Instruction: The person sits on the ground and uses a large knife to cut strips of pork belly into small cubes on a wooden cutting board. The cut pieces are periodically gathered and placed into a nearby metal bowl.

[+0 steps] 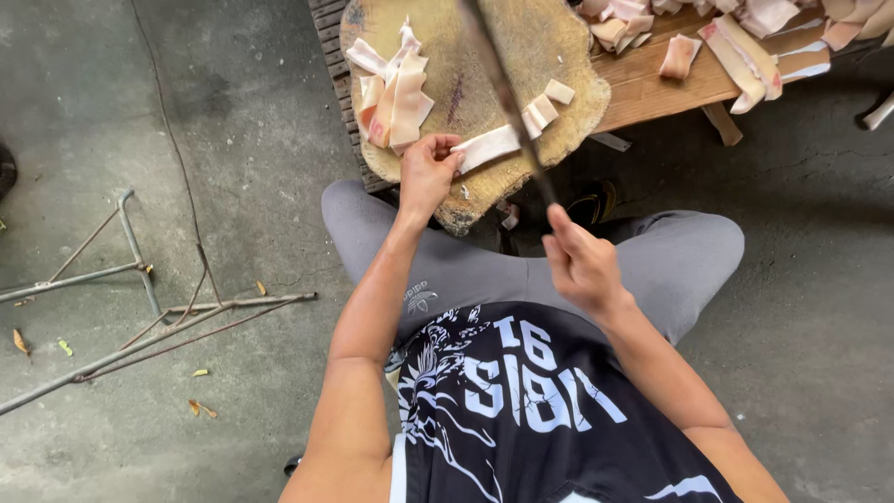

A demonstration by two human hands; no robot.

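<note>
Pork skin strip (486, 146) lies at frame centre on the round wooden chopping block (559, 47). Nearest, your right hand (582, 265) grips a raised cleaver (503, 88), fingers wrapped. Your left hand (426, 172) pinches the strip's end; curl fingertips back from the blade's path. Cut pieces (396, 88) lie beyond.
</note>
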